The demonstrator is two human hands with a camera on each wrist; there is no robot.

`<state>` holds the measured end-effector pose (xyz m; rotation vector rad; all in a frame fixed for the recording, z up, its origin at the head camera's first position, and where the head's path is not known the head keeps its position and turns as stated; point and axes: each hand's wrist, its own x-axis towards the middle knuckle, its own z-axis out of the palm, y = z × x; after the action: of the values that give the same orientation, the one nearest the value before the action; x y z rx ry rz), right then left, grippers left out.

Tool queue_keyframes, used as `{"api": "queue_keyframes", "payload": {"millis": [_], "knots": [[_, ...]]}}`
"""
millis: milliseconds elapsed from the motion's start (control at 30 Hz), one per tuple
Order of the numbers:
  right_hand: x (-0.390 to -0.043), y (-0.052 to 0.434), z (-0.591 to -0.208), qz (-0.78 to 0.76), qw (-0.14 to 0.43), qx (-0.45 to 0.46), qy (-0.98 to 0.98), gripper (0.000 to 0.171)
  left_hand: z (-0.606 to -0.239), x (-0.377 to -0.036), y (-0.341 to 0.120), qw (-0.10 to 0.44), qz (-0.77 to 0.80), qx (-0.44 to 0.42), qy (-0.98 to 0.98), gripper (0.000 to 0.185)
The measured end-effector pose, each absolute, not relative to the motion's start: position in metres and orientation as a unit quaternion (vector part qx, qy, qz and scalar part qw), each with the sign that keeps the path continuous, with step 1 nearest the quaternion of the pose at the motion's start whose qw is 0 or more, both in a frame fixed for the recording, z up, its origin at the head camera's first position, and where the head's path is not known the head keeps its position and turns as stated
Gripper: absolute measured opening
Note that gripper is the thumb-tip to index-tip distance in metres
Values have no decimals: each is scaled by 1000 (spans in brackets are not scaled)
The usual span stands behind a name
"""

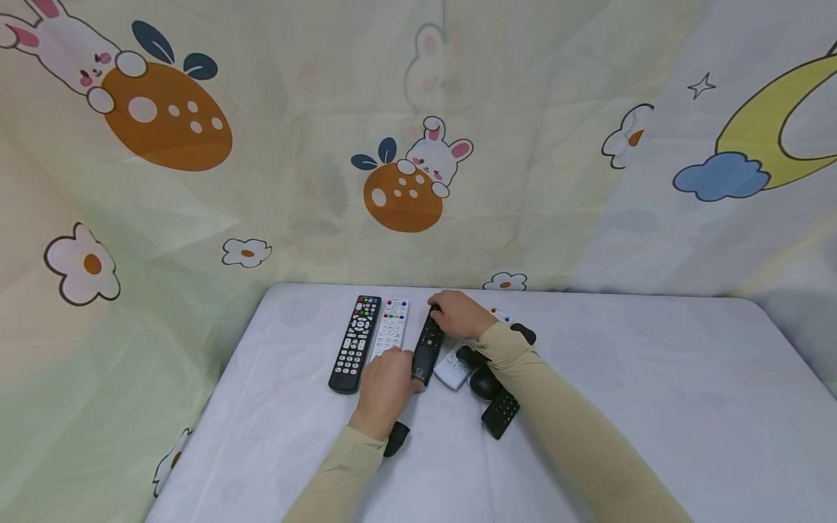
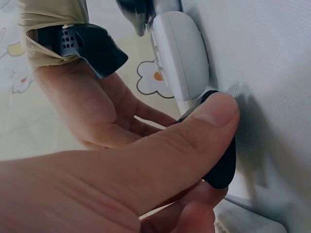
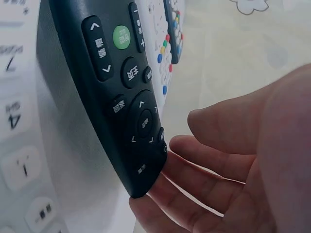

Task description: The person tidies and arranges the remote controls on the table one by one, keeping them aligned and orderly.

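Observation:
A black remote control (image 1: 427, 354) lies between my two hands in the head view. My left hand (image 1: 384, 385) pinches its near end; in the left wrist view the thumb (image 2: 216, 114) lies across the remote's rounded black end (image 2: 222, 170). At its far end is my right hand (image 1: 460, 314). The right wrist view shows fingertips (image 3: 170, 167) touching the remote's end (image 3: 141, 174), with the thumb apart from it. Left of it, a white remote (image 1: 394, 323) and a long black remote (image 1: 356, 345) lie side by side.
To the right, a white remote (image 1: 453, 369) lies partly under the right wrist's black camera strap. Nearer me is a small black remote (image 1: 500, 415). Another white remote (image 1: 500, 314) shows behind the right hand. The white table (image 1: 654, 385) meets a patterned cloth wall (image 1: 523, 181).

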<state>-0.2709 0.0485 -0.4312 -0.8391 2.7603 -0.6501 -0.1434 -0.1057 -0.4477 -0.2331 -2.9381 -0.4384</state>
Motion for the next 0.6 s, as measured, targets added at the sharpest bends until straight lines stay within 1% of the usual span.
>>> {"api": "queue_keyframes", "payload": {"millis": [300, 600], "knots": [[-272, 39, -434, -235, 114, -268, 927, 38, -447, -140, -107, 95, -138, -77, -983, 36], [-271, 33, -433, -248, 107, -275, 923, 38, -446, -138, -108, 103, -128, -74, -984, 37]]}}
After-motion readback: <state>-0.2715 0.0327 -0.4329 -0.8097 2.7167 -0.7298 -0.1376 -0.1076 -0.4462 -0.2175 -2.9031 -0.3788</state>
